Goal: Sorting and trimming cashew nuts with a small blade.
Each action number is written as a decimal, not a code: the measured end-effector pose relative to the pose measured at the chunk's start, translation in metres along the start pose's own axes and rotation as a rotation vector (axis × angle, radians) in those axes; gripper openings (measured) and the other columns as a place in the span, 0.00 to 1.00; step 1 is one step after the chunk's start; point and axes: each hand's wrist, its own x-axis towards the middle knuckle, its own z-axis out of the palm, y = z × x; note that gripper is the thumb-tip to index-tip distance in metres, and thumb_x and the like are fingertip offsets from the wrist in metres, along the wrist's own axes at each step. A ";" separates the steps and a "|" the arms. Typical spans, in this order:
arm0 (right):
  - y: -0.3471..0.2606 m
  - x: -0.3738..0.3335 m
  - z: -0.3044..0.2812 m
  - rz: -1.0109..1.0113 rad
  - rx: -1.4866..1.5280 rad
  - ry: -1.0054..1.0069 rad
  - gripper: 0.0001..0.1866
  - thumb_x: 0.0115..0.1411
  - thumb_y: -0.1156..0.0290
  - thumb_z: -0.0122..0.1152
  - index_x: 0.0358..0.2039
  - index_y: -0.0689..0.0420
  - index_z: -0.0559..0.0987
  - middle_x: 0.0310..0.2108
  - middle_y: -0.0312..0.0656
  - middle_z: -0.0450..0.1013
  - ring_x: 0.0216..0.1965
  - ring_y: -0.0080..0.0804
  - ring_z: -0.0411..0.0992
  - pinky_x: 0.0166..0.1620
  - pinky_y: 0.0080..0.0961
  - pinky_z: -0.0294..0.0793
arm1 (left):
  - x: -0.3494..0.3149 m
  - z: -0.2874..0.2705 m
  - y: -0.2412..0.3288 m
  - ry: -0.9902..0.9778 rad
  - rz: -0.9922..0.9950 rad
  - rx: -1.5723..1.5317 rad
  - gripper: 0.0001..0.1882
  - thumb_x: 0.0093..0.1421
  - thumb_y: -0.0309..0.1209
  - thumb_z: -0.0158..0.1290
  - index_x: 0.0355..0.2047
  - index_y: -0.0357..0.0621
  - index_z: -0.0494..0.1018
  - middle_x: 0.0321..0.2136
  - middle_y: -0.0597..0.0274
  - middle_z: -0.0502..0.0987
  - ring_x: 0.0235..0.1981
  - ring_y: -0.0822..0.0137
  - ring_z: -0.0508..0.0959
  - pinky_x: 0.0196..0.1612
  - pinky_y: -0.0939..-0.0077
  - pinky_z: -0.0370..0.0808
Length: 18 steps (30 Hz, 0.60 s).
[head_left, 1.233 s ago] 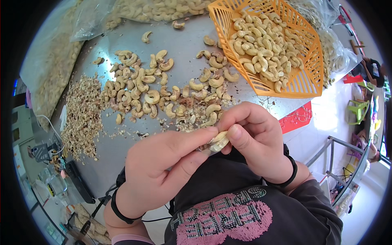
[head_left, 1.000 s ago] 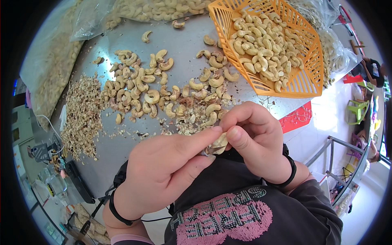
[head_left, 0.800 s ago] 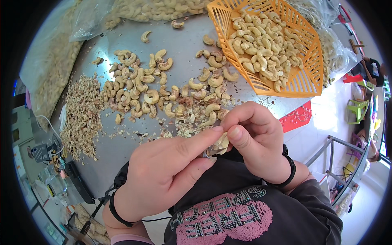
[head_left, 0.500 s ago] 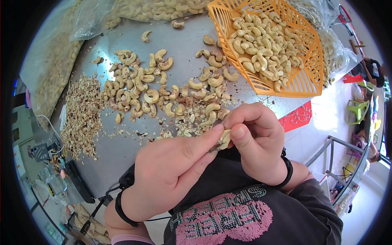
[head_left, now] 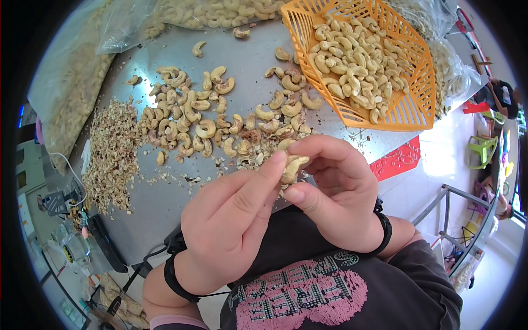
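Observation:
A pale cashew nut [head_left: 292, 166] is pinched between the fingertips of both hands, just over the near edge of a steel table [head_left: 165, 198]. My right hand [head_left: 336, 190] curls round it from the right, thumb underneath. My left hand [head_left: 228, 220] reaches in from the left, its index finger pressed against the nut. Behind the hands lies a loose spread of unpeeled cashews [head_left: 203, 124] with brownish skin. An orange plastic basket [head_left: 407, 113] at the back right holds several clean pale cashews [head_left: 352, 60].
A heap of brown skin flakes [head_left: 113, 157] lies on the table's left side. Clear plastic bags of cashews [head_left: 71, 82] line the left and back edges, and more sit at the right [head_left: 448, 71]. Beyond the table's right edge are a metal frame [head_left: 456, 220] and another person [head_left: 501, 96].
Both hands have lifted the nut slightly up and toward the table, and the left index finger has slid along it. Nothing on the table has moved.

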 end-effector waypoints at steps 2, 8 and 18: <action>-0.002 -0.003 0.001 0.062 -0.026 0.021 0.16 0.48 0.81 0.55 0.40 0.65 0.66 0.36 0.41 0.66 0.34 0.23 0.67 0.39 0.18 0.68 | 0.001 0.001 -0.002 0.018 0.030 0.002 0.20 0.44 0.19 0.52 0.41 0.40 0.69 0.21 0.58 0.72 0.19 0.66 0.71 0.21 0.79 0.68; -0.003 -0.003 0.001 0.089 0.018 0.011 0.16 0.49 0.82 0.54 0.40 0.65 0.66 0.37 0.42 0.66 0.34 0.23 0.67 0.39 0.18 0.68 | -0.001 -0.003 0.004 -0.066 -0.203 -0.264 0.18 0.49 0.19 0.49 0.42 0.39 0.68 0.24 0.58 0.73 0.19 0.69 0.71 0.22 0.81 0.68; -0.005 -0.002 -0.001 0.113 0.028 -0.020 0.18 0.49 0.81 0.55 0.42 0.63 0.67 0.35 0.39 0.66 0.34 0.21 0.66 0.38 0.17 0.67 | 0.001 -0.012 0.001 -0.087 -0.337 -0.507 0.16 0.52 0.20 0.47 0.42 0.39 0.68 0.31 0.58 0.74 0.24 0.72 0.73 0.28 0.83 0.69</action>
